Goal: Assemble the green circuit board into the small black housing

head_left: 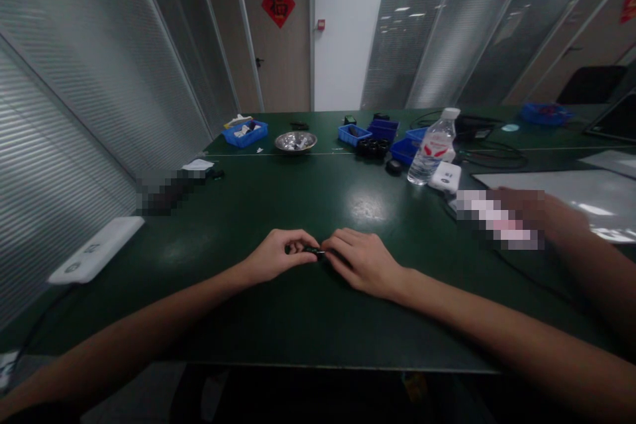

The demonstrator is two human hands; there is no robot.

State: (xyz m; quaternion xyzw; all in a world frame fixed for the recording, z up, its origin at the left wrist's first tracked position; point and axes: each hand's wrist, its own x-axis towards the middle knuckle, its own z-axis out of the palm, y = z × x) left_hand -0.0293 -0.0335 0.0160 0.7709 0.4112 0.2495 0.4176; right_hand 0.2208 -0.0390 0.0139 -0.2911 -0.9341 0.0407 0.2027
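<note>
Just above the green tabletop [238, 318], my left hand [273, 255] is closed around a small dark slim object with a thin light tip [311, 250]. Its thumb and fingers pinch the object, and the far part is hidden in the palm. The tip points right, toward my right hand [370, 262]. The fingers of that hand are bent and pressed together at the tip. Whatever they pinch is too small to make out. Both hands are close together near the front middle of the table.
Ahead stand a metal bowl [283, 146], a blue basket [253, 138] and a smaller blue basket [348, 138]. A water bottle [428, 158] stands right of centre by a white box [446, 177]. At the right, another person's arm [571, 225] reaches in. A white device [97, 248] lies left.
</note>
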